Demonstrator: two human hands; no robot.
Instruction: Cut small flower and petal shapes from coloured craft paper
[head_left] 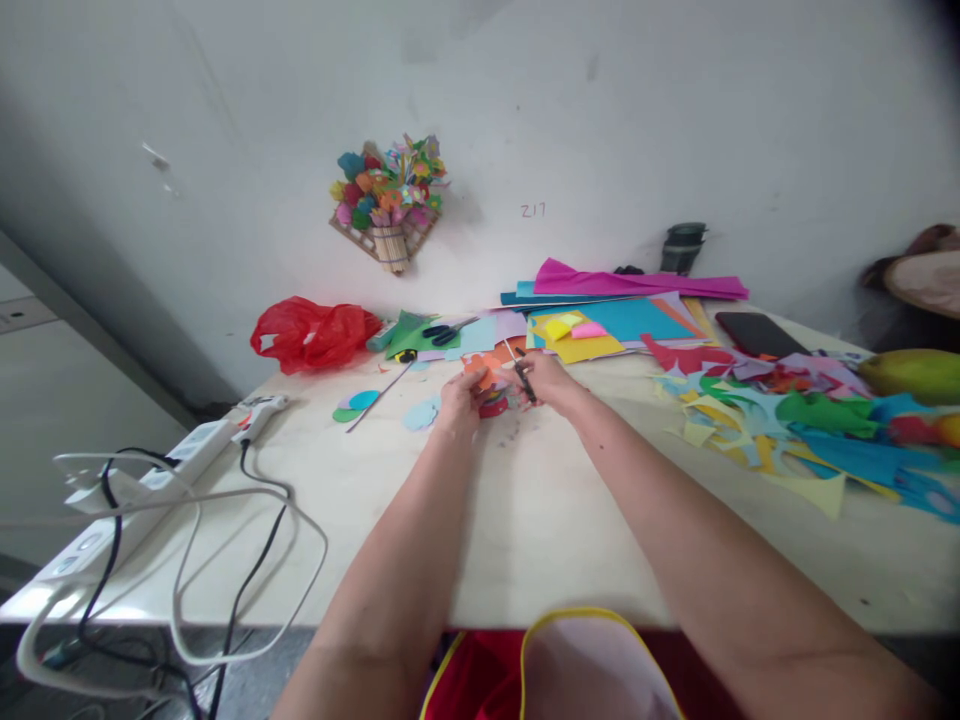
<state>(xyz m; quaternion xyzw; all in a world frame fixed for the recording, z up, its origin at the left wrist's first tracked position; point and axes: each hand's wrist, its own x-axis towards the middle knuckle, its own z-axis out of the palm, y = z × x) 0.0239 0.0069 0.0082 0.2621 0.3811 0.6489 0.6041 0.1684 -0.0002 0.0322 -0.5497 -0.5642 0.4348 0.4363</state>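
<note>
In my left hand (pixel 461 393) is a piece of orange paper (pixel 480 369) with a scalloped, cut edge, pinched between the fingers. My right hand (pixel 549 378) is closed around a pair of scissors (pixel 524 381), whose thin blades point up and left beside the orange paper. Beneath the hands lie small red and other coloured paper pieces (pixel 495 407), partly hidden. Pale blue scalloped cut-outs (pixel 422 413) rest just left of my left hand. Further left are a blue paper disc (pixel 364 399) and a green one, with a thin purple strip (pixel 379 396) alongside.
A second pair of scissors (pixel 448 331) lies on paper at the back, near a red plastic bag (pixel 311 335). Coloured sheets (pixel 637 325) are stacked behind my right hand. Paper scraps (pixel 772 415) and a dark phone-like slab (pixel 761 335) sit right. A power strip (pixel 142 500) with cables runs along the left.
</note>
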